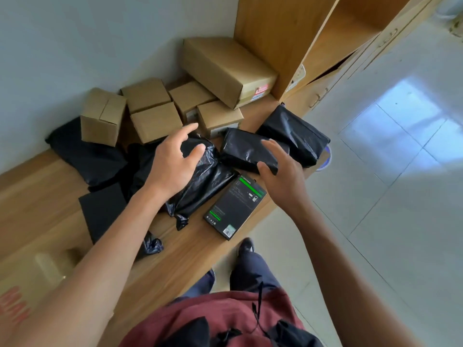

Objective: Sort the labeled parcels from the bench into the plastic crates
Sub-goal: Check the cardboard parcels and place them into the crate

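On the wooden bench [175,259] lie several black-wrapped parcels and brown cardboard boxes. My left hand [172,161] hovers with spread fingers over a crumpled black bag parcel [208,181], its fingertips at the bag's top. My right hand [283,171] grips the near end of a tight black parcel [243,151], thumb at its corner and fingers on top. Another black parcel [293,136] lies just beyond it at the bench edge. Between my hands sits a flat black box with green print [234,206]. No plastic crate is clearly visible.
Several small cardboard boxes [152,118] and a large one [225,68] stand against the wall. A flat black parcel [85,154], a black square [102,209] and a small black bag [151,244] lie at left. A wooden cabinet [275,33] closes the bench's far end; tiled floor [375,196] lies to the right.
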Demonstrator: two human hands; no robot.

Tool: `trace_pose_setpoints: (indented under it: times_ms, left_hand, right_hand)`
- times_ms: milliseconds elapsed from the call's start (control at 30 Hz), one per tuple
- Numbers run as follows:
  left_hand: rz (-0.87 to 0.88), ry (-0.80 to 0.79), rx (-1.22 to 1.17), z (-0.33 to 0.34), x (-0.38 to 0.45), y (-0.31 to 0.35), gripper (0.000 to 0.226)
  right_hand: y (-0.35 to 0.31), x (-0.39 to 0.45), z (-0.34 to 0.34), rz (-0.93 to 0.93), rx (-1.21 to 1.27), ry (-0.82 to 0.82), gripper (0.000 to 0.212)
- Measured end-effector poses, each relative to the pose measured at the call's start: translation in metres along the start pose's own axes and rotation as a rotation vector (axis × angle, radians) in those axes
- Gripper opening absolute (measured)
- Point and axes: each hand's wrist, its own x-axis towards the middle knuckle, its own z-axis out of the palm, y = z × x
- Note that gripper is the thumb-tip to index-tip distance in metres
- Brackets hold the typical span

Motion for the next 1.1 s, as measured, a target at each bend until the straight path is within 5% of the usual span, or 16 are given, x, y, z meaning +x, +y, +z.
trace_pose_setpoints:
  times_ms: [733, 967, 1100]
  left_hand:
    - [-0.161, 0.112, 0.293, 0.127, 0.194, 0.046, 0.082]
    - [-0.235, 0.165, 0.246, 0.143, 0.225, 0.032, 0.101]
    - [-0.259, 0.18, 0.19, 0.147, 0.232, 0.031, 0.099]
  right_hand:
    - [0.115, 0.299, -0.033, -0.2, -0.005, -0.236, 0.067]
    - [0.113, 0.348, -0.001, -0.236, -0.148, -0.347, 0.076]
    - [0.11, 0.355, 0.01, -0.27, -0.163, -0.28, 0.068]
